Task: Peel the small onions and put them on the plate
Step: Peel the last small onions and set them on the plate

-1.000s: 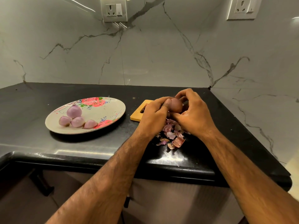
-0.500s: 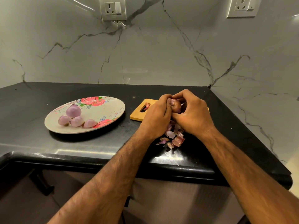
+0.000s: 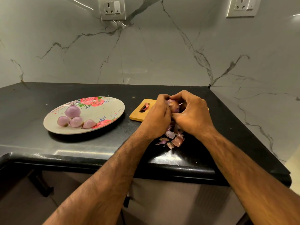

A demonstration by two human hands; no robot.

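Gripping one unpeeled onion (image 3: 173,105) together, left hand (image 3: 158,118) and right hand (image 3: 192,114) curl around it

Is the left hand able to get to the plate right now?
Likely yes: only black counter lies between the left hand and the plate, though it and the right hand grip the onion.

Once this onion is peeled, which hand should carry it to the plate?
Left, probably. The left hand sits nearer the plate; both hands grip the onion, and the right hand would have to cross over the left.
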